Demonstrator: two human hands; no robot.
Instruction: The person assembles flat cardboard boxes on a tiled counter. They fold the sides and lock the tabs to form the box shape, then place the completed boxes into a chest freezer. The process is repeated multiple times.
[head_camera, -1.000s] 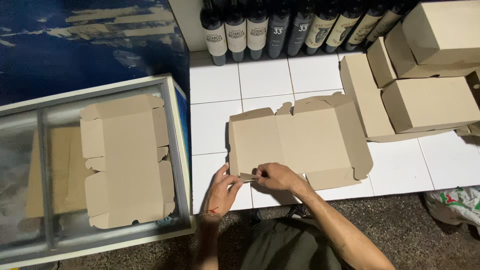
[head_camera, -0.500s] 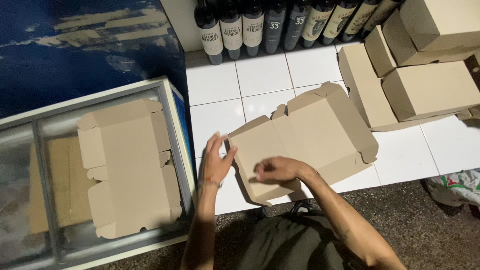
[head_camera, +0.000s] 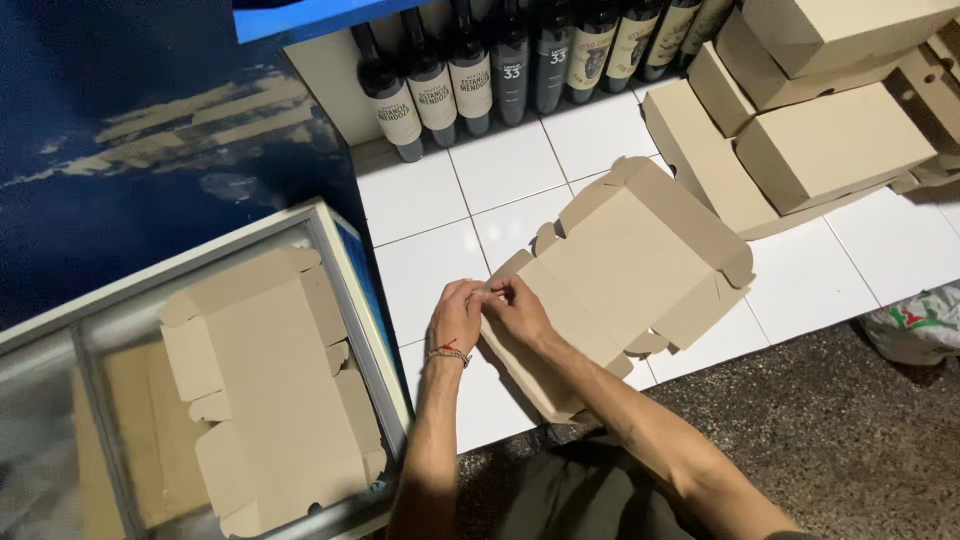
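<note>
White floor tiles (head_camera: 420, 195) fill the middle of the frame, with a row of dark bottles (head_camera: 510, 70) along the wall at the top and folded boxes (head_camera: 835, 140) stacked at upper right. At lower left a glass-topped case (head_camera: 330, 260) carries a flat cardboard blank (head_camera: 270, 390).

In the centre lies a second blank (head_camera: 640, 260), partly unfolded on the tiles and turned at an angle. Both hands meet at its left corner: the left hand (head_camera: 458, 318), a bracelet on its wrist, and the right hand (head_camera: 518, 310) have their fingers closed together, pinching a small flap at the blank's edge. The rest of the blank spreads up and to the right of the hands, toward the stacked boxes.

The step in hand looks like folding the side flap up to form a wall of the box. The next move would call for creasing that flap cleanly along its score while the panel is kept flat against the tiles.
</note>
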